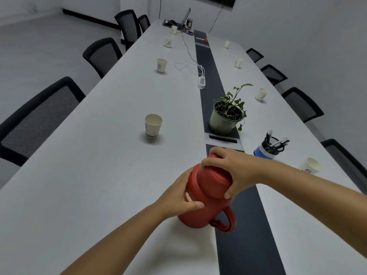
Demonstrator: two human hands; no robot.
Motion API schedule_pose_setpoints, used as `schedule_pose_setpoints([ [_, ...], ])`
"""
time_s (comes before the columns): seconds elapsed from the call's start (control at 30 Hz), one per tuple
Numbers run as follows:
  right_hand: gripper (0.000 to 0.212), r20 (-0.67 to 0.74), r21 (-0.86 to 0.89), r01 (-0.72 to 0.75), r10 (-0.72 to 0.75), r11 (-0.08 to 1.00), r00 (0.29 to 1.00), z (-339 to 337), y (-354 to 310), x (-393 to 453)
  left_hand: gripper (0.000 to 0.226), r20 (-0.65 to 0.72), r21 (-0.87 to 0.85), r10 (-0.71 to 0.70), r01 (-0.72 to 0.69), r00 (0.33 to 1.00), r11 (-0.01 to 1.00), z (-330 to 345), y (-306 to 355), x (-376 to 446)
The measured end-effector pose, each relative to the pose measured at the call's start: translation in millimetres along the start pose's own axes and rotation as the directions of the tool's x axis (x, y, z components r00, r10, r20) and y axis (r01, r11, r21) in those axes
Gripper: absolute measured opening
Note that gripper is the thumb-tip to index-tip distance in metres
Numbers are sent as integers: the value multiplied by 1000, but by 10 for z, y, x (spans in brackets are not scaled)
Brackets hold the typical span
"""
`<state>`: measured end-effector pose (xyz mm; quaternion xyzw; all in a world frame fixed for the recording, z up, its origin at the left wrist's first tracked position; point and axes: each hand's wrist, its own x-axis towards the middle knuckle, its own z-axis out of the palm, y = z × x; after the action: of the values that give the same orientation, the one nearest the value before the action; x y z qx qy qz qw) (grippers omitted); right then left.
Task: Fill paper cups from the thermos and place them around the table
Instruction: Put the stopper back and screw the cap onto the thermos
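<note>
Red thermos (206,197) stands on the near end of a long white table (99,175), held in both hands, with paper cups already set out along both sides

Right hand (230,173) is clamped over the thermos lid (213,180), fingers curled round its rim; left hand (182,195) grips the body just below, steadying it, handle turned toward the viewer. Beyond the thermos to the left stands the nearest cup (153,125), its visible inside pale, with no liquid to be made out; three more cups run further along that side. Right of the thermos sits another cup (311,165), with three more beyond it. Placing looks largely done; whether any cup is filled cannot be told, nor whether the lid is going on or coming off. Past the thermos, a potted plant (227,114) sits on the table's dark centre strip (248,235), and a mesh pen holder (271,146) holding pens lies to its right
</note>
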<state>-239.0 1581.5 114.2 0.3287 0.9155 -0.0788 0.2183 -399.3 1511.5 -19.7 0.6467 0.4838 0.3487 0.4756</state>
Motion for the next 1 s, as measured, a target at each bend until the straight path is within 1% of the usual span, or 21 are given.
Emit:
schedule_pose_setpoints([
  [0.13, 88, -22, 2, 45, -45, 999, 999, 39, 86, -14, 88, 27, 12, 0, 0, 1000, 1000, -38, -26, 62],
  [0.23, 88, 13, 13, 96, -96, 995, 995, 37, 138, -49, 93, 79, 18, -2, 0, 997, 1000, -36, -34, 112],
  [0.3, 88, 47, -10, 131, -130, 991, 990, 18, 168, -74, 97, 104, 21, 4, -7, 995, 1000, -5, -57, 133],
  [0.37, 86, 62, -64, 153, -149, 986, 987, 12, 162, -86, 100, 90, 21, 6, -8, 996, 1000, 48, -86, 124],
  [0.4, 85, 41, -86, 151, -148, 985, 988, 26, 151, -86, 102, 67, 17, 1, -2, 998, 1000, 77, -103, 118],
  [0.47, 86, -38, -66, 96, -99, 993, 994, 95, 101, -91, 104, 5, -5, -20, 20, 1000, 1000, 134, -125, 103],
  [0.53, 90, -116, 35, -7, 11, 999, 993, 191, 30, -105, 105, -33, -15, -34, 33, 999, 999, 170, -124, 90],
  [0.6, 92, -164, 124, -92, 112, 988, 980, 256, -18, -120, 104, -30, -28, -31, 30, 999, 999, 185, -124, 80],
  [0.63, 93, -164, 143, -107, 130, 984, 978, 263, -18, -126, 104, -25, -31, -26, 25, 999, 999, 192, -122, 77],
  [0.67, 93, -147, 145, -97, 119, 985, 982, 251, -3, -128, 105, -25, -24, -20, 19, 999, 1000, 198, -119, 75],
  [0.73, 93, -88, 105, -38, 47, 994, 995, 182, 41, -133, 106, -38, 13, -7, 8, 999, 1000, 215, -90, 69],
  [0.83, 90, -12, 41, 40, -39, 998, 999, 96, 113, -157, 108, -89, 74, 74, -68, 993, 995, 298, -60, 62],
  [0.93, 89, -5, 27, 63, -62, 998, 998, 79, 138, -183, 106, -126, 85, 85, -75, 988, 994, 363, -67, 77],
  [1.0, 88, -29, 14, 52, -51, 999, 998, 88, 130, -181, 104, -113, 96, 77, -66, 991, 993, 346, -72, 88],
])
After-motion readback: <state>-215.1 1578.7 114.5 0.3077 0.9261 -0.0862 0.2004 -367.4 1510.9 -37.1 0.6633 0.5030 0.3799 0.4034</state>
